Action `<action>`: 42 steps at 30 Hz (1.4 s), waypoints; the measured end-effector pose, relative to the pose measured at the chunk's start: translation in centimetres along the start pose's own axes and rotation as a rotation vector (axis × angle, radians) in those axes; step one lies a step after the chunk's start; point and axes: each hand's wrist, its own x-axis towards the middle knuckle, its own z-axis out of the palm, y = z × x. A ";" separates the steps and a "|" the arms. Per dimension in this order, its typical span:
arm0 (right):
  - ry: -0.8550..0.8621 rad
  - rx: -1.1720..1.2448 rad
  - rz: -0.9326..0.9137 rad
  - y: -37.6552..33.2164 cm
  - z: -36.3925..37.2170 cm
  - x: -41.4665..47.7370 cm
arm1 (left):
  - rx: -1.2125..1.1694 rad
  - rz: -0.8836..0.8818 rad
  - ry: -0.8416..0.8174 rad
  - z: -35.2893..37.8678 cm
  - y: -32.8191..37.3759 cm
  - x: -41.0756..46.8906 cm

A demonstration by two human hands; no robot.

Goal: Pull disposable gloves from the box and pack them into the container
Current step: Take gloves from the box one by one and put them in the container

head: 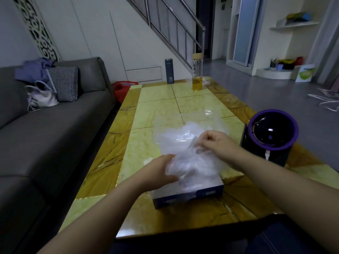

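Sofa: a grey fabric sofa [55,129] runs well out to the left of the left hand and plays no part in the work.
Table: a glossy yellow-green stone-patterned table [157,107] with brown borders lies under both hands and carries everything the task needs.
Appliance: a round black appliance with a purple rim [271,132] stands just right of the right hand, clear of the work.
Container: a clear, thin-walled plastic container [165,129] sits directly beyond both hands. It is open at the top, so film lifted off the box can probably go straight forward into it. Pale crumpled film seems to lie inside already.
Box: a flat dark-blue cardboard box [189,196] rests on the table beneath the hands, its long side facing the person, probably so that the gloves can be drawn upward.
Gloves: a crumpled bunch of thin translucent plastic gloves [194,162] is held between the two hands, above the box and short of the container. Its lower part appears to trail into the box top.
Left hand: the left hand [157,173] grips the bunch from its left side, seemingly to gather and steady the slippery film. The fingertips are hidden behind it.
Right hand: the right hand [214,142] has its fingers curled together, pinching the top of the bunch at the far right, probably to pull it free.
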 end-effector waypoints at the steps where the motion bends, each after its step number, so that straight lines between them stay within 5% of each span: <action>1: 0.014 0.047 -0.002 -0.7 -0.6 -0.1 | -0.005 -0.004 -0.007 -0.1 -0.1 -0.1; 7: -0.059 0.134 -0.001 -3.5 -2.1 -0.3 | -0.375 0.045 -0.043 -4.3 1.7 -0.9; 10: -0.077 0.031 -0.017 -4.1 -1.6 -0.4 | -0.478 0.036 0.110 -5.3 2.7 -0.3; 19: 0.051 0.188 0.142 -3.2 -1.7 0.3 | -1.071 -0.282 0.146 -6.6 1.9 0.3; 23: 0.001 0.284 0.119 -5.0 -1.3 -0.2 | -0.901 -0.303 0.268 -6.7 1.7 0.1; 29: -0.084 -0.046 -0.046 -8.2 1.4 -0.5 | -0.354 -0.189 0.512 -7.0 3.1 0.2; 33: -0.001 0.065 0.000 -8.3 1.2 0.2 | -0.137 -0.110 0.628 -7.6 3.2 0.1; 42: -0.191 0.105 0.017 -7.1 0.0 0.8 | -0.285 -0.115 0.581 -8.9 2.4 -0.6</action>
